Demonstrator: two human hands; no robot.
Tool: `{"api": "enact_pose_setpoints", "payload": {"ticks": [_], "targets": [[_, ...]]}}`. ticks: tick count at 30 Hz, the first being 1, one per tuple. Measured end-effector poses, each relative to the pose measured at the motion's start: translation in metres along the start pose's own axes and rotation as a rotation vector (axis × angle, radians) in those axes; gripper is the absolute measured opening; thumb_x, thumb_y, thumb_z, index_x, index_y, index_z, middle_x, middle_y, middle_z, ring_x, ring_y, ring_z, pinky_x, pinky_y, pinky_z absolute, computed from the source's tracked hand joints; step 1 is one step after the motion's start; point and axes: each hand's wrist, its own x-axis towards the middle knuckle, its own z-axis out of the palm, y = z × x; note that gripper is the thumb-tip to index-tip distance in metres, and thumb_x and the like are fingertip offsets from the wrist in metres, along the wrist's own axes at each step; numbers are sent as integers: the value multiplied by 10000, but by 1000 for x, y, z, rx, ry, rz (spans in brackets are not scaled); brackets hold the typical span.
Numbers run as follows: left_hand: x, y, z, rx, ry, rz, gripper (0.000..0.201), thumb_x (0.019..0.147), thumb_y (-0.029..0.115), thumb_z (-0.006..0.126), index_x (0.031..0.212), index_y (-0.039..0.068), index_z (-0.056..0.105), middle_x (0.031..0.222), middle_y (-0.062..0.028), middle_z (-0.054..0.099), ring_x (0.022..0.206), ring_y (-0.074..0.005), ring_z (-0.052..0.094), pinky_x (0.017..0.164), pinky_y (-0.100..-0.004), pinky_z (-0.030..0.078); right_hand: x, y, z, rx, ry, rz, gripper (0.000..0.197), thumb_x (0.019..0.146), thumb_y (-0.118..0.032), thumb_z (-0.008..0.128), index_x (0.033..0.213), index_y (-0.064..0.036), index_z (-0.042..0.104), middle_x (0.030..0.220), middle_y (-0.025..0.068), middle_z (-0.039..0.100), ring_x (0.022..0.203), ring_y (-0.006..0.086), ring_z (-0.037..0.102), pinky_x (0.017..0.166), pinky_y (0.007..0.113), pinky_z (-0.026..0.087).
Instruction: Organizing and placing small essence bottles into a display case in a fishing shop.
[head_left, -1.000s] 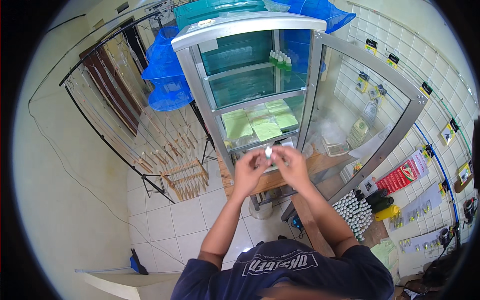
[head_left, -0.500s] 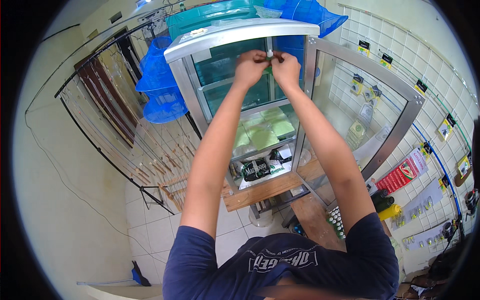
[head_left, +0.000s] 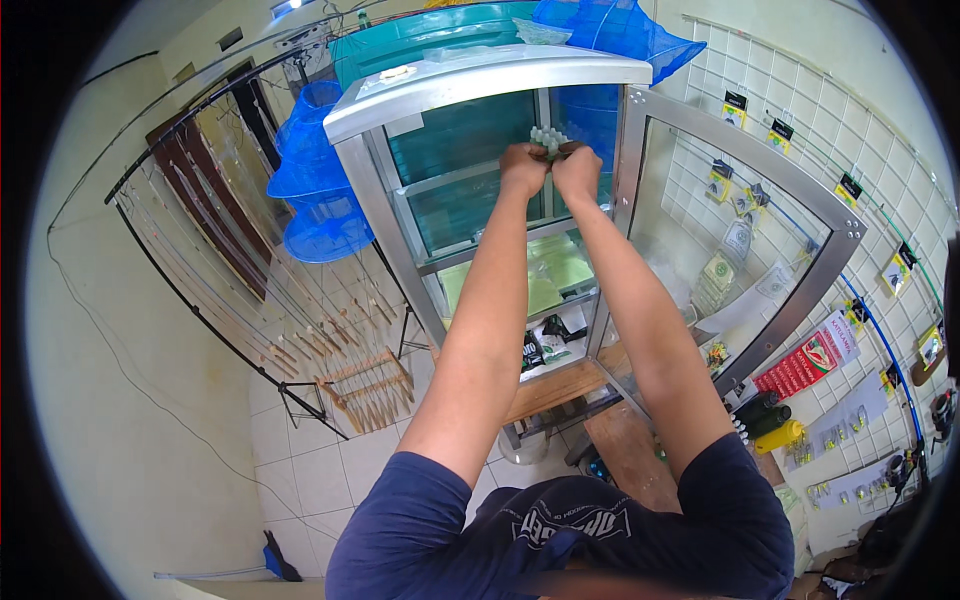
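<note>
Inside cabinet (head_left: 490, 86), small bottles (head_left: 546, 136) already clustered; left hand (head_left: 523, 168), right hand (head_left: 577, 170) meet there, fingertips hidden, can't tell whether holding one; white caps (head_left: 739, 428) still outside.

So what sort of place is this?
Probably a small fishing-tackle shop: slim rods on the left, blue mesh nets beside the glass cabinet, and small packets hanging on the wall grid.

hands (head_left: 523, 170) (head_left: 577, 174): 2 | small bottles (head_left: 546, 137): several | cabinet (head_left: 480, 88): 1 | yellow bottle (head_left: 779, 437): 1
</note>
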Motion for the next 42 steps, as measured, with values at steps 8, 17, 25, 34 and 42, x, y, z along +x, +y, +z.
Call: {"api": "enact_pose_setpoints", "payload": {"ticks": [8,17,25,34,42], "targets": [[-2,-5,-5,-43,-17,-29,233,670,98,676,893,34,691,908,-123,687,825,-201,660,755,-281,497,-7,-8,-2,-3,12,44,186,678,38,574,849,40,649,859,272,627,893,397,610,780,426,485],[-4,-5,-2,74,-51,29,251,717,147,613,944,93,706,946,-128,676,883,-243,650,799,-313,486,-8,-13,-6,-47,-1,38,101,695,23,568,757,57,640,793,281,617,842,429,602,740,458,481],[-10,-3,-5,125,-22,69,239,749,167,556,925,111,707,942,-136,662,887,-281,635,813,-343,488,-16,-14,-7,-56,-18,-7,158,695,-7,588,832,61,628,808,284,618,835,427,607,745,462,487],[-10,1,-1,72,11,56,211,744,182,558,874,111,709,907,-138,668,868,-288,639,800,-345,492,-15,-23,-15,-11,51,10,148,717,-30,569,834,37,629,805,248,636,794,388,633,713,417,501],[-52,23,-26,-191,229,230,239,757,193,632,911,17,675,874,-150,676,829,-236,659,765,-311,495,-92,-30,-62,480,10,-108,55,817,-20,594,862,10,586,794,51,612,749,106,594,677,244,477]]}}
